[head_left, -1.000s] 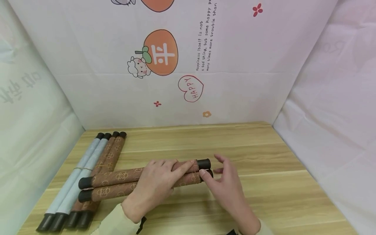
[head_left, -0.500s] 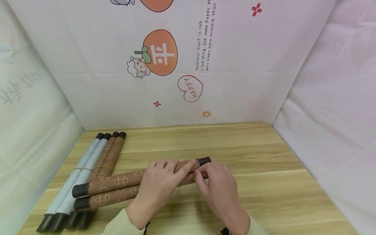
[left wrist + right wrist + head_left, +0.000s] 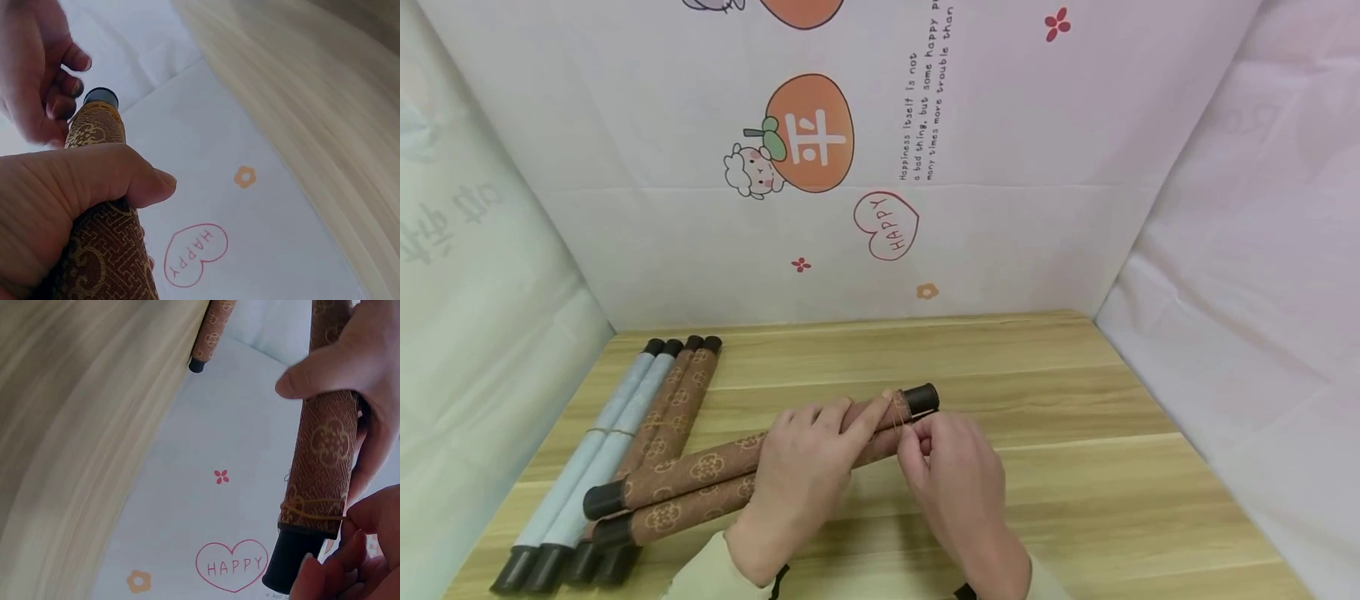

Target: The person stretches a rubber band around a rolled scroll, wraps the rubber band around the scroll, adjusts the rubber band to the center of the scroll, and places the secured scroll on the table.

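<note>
My left hand (image 3: 805,462) grips a pair of brown rolled scrolls (image 3: 703,473) with gold flower patterns and black end caps. The pair slants over the table, right end higher, left ends overlapping other scrolls in the head view. Around the right end, just short of the cap, loops a thin tan rubber band (image 3: 312,511). Thumb and forefinger of my right hand (image 3: 961,479) pinch that band and draw it out from the scrolls. In the left wrist view my left thumb (image 3: 147,181) lies across the patterned scroll (image 3: 103,250).
At the table's left lie two pale blue scrolls (image 3: 625,408) held by a band (image 3: 601,431), alongside two more brown scrolls (image 3: 694,387). White printed cloth (image 3: 1000,208) stands behind the wooden table (image 3: 1097,467) and along both sides.
My right hand has come in from beside the scroll ends and now pinches the rubber band. The held pair has tilted, its right end up and its left ends lower and farther left.
</note>
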`<action>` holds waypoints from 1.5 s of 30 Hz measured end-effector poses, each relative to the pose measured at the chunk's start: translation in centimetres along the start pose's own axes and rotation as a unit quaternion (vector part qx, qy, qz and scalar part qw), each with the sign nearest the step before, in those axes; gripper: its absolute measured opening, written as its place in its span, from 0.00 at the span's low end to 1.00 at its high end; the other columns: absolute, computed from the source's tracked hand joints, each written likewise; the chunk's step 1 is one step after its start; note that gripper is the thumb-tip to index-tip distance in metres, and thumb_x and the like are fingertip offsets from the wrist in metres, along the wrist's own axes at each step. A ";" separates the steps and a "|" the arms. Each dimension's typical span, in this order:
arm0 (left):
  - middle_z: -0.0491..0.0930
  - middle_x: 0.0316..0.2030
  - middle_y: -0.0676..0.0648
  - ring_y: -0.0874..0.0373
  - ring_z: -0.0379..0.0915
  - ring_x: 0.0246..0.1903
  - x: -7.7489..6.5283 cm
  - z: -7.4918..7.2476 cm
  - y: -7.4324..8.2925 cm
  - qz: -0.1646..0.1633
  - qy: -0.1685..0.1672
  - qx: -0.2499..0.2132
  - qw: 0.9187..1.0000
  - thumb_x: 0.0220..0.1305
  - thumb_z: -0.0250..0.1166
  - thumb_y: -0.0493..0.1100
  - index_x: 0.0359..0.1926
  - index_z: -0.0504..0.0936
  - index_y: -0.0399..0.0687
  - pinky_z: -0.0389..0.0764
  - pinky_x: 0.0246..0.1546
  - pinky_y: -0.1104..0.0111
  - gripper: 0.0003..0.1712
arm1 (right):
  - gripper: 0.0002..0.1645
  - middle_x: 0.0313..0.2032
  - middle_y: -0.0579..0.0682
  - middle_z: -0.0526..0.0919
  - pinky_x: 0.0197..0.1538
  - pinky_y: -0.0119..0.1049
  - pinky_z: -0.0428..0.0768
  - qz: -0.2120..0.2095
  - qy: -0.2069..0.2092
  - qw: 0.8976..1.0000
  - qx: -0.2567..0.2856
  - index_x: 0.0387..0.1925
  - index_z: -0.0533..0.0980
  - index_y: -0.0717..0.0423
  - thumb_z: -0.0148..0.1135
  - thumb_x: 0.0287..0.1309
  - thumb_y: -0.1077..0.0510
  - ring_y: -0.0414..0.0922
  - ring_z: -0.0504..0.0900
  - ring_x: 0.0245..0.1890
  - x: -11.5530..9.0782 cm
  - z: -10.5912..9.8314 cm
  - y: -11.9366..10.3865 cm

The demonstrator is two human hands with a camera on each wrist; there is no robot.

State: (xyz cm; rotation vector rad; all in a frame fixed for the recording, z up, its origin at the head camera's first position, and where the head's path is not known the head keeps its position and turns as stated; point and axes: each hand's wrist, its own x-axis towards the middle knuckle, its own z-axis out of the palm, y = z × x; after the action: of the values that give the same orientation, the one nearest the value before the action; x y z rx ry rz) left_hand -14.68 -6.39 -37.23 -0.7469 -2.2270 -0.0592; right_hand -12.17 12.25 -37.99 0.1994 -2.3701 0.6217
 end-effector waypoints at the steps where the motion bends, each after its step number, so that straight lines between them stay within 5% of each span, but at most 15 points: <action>1: 0.83 0.37 0.50 0.52 0.78 0.24 0.1 0.0 -0.1 -0.002 -0.002 -0.001 1.000 0.58 0.76 0.52 0.67 0.81 0.67 0.76 0.22 0.61 0.34 | 0.10 0.22 0.37 0.75 0.25 0.27 0.69 0.007 -0.004 1.000 -0.006 0.24 0.76 0.46 0.71 0.55 0.55 0.36 0.70 0.24 -0.1 0.0 -0.1; 9: 0.85 0.40 0.48 0.51 0.80 0.24 0.2 -0.1 -0.7 -0.009 -0.020 -0.015 1.000 0.39 0.85 0.43 0.70 0.78 0.66 0.77 0.22 0.60 0.52 | 0.14 0.20 0.37 0.73 0.23 0.29 0.66 -0.002 -0.031 0.998 -0.046 0.22 0.76 0.45 0.72 0.59 0.51 0.38 0.71 0.23 -0.8 0.0 -0.1; 16: 0.85 0.40 0.47 0.49 0.80 0.26 -0.3 0.1 -1.1 -0.004 -0.041 -0.042 0.998 0.20 0.92 0.48 0.71 0.77 0.63 0.78 0.24 0.60 0.66 | 0.07 0.25 0.39 0.82 0.24 0.29 0.74 -0.070 0.015 0.997 -0.021 0.31 0.79 0.47 0.72 0.58 0.53 0.38 0.78 0.25 -0.8 -0.2 0.9; 21: 0.85 0.39 0.48 0.50 0.80 0.26 -0.7 0.5 -1.2 0.001 -0.047 -0.047 0.998 0.22 0.91 0.46 0.70 0.77 0.62 0.77 0.23 0.60 0.63 | 0.15 0.33 0.44 0.85 0.31 0.35 0.80 -0.087 0.007 0.996 -0.019 0.40 0.82 0.51 0.77 0.54 0.53 0.41 0.82 0.32 -0.6 -0.4 1.3; 27: 0.85 0.36 0.50 0.53 0.78 0.23 -1.1 1.0 -1.4 0.015 -0.061 -0.050 0.997 0.33 0.88 0.46 0.70 0.78 0.62 0.75 0.20 0.62 0.56 | 0.39 0.47 0.56 0.87 0.46 0.46 0.85 -0.084 -0.054 0.994 -0.031 0.57 0.81 0.56 0.86 0.43 0.48 0.53 0.85 0.46 -0.3 -0.6 1.8; 34: 0.87 0.41 0.51 0.53 0.83 0.27 -1.6 1.7 -1.2 0.034 -0.111 -0.067 0.991 0.33 0.89 0.51 0.69 0.79 0.61 0.82 0.25 0.59 0.55 | 0.57 0.65 0.65 0.77 0.66 0.59 0.76 -0.138 -0.144 0.976 -0.083 0.69 0.72 0.58 0.88 0.38 0.43 0.65 0.77 0.64 0.3 0.1 2.5; 45: 0.87 0.42 0.54 0.56 0.84 0.36 -2.1 2.1 -0.4 0.052 -0.166 -0.084 0.981 0.29 0.88 0.48 0.74 0.73 0.54 0.85 0.39 0.60 0.63 | 0.56 0.63 0.55 0.80 0.65 0.67 0.73 -0.172 -0.216 0.952 -0.134 0.67 0.73 0.56 0.88 0.34 0.43 0.62 0.77 0.65 0.2 1.5 2.9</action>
State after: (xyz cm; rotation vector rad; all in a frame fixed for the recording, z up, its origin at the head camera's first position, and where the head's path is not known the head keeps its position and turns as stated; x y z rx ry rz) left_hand -15.16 -7.22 -40.03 -1.0277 -2.5149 -0.0766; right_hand -14.01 14.08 -39.93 0.6665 -2.7093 0.0883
